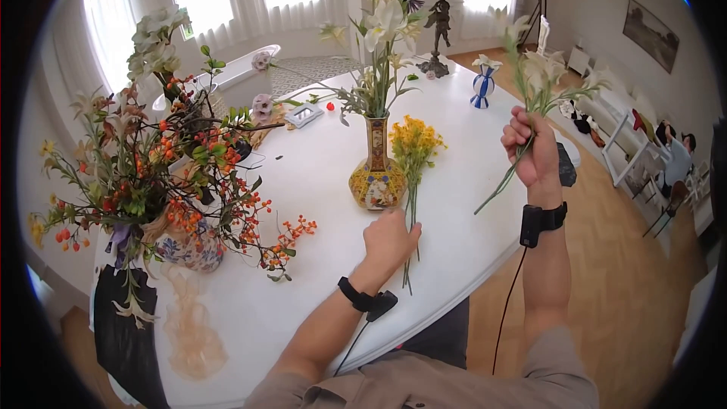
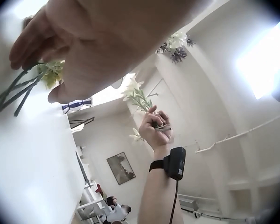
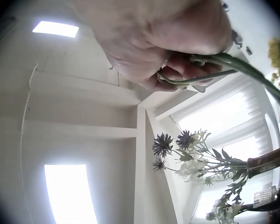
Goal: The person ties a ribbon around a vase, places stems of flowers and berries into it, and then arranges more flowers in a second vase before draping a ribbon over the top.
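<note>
My right hand [image 1: 532,148] is raised at the table's right side and grips the green stems of some white lilies [image 1: 541,76]. The blooms fan out above the fist and the cut ends hang below it. In the right wrist view, fingers curl round those stems [image 3: 238,65]. Low over the table, my left hand [image 1: 390,241] is beside the stems of a bunch of yellow flowers [image 1: 415,144] lying on the tabletop. Its thumb and fingers stand apart in the left wrist view. A patterned yellow vase [image 1: 378,182] with white and purple flowers stands just beyond it.
To the left, orange berry branches [image 1: 185,212] fill a floral pot [image 1: 198,250]. A blue-and-white striped vase [image 1: 482,89] and a figurine lamp [image 1: 439,30] stand at the back of the white table [image 1: 303,318]. A small frame [image 1: 304,115] lies behind the patterned vase. People sit far right.
</note>
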